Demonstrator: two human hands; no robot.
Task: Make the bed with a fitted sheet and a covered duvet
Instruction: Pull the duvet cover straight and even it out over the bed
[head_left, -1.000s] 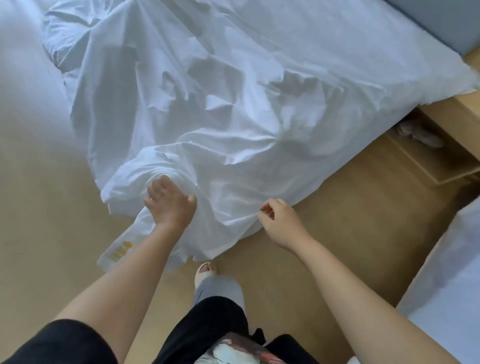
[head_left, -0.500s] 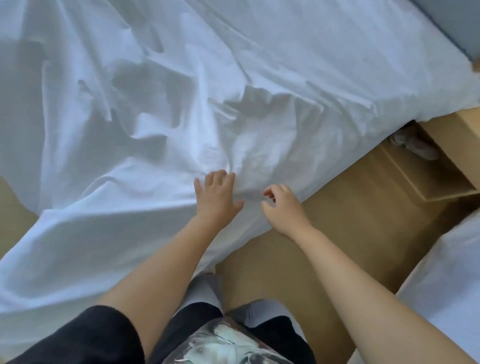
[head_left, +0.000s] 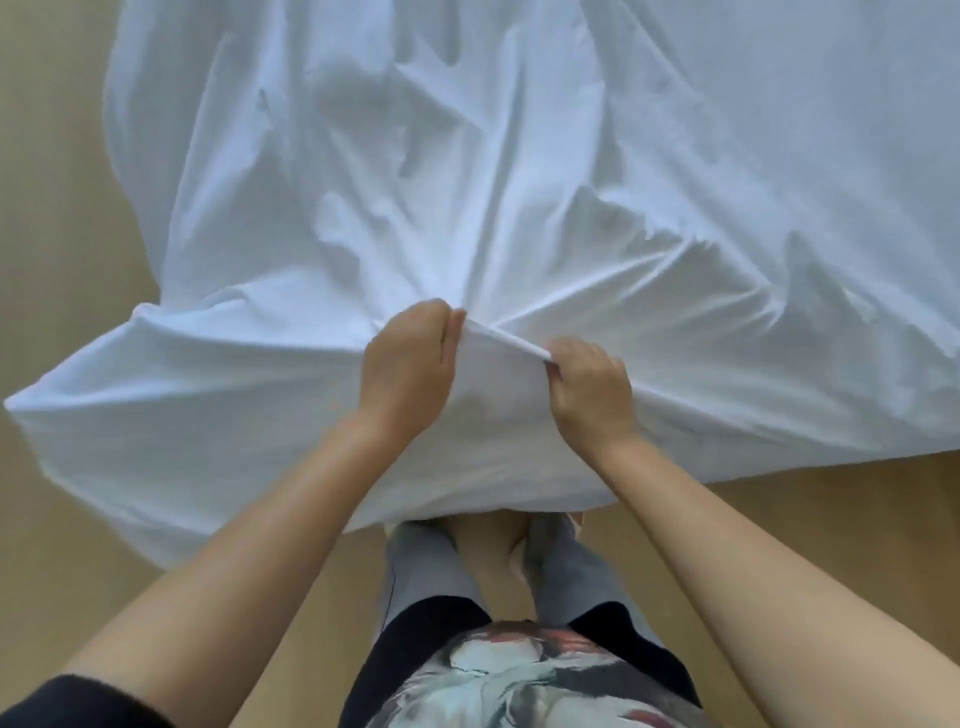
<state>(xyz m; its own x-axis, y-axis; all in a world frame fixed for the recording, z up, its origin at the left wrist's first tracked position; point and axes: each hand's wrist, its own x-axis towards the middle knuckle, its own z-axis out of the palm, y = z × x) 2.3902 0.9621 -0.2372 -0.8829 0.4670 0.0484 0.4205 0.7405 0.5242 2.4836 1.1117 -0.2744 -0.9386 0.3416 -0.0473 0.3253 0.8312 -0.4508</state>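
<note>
White hem of the sheet (head_left: 519, 171) sits pinched in both my grips, left hand (head_left: 405, 364) and right hand (head_left: 589, 392) close together mid-frame, so I should pull evenly toward me to flatten the creases.

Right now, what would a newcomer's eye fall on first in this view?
The big crumpled white sheet fills the upper frame, with tan floor showing beside and below it. At centre, the left hand and right hand grip its near edge close together, a short ridge of cloth stretched taut between them.
</note>
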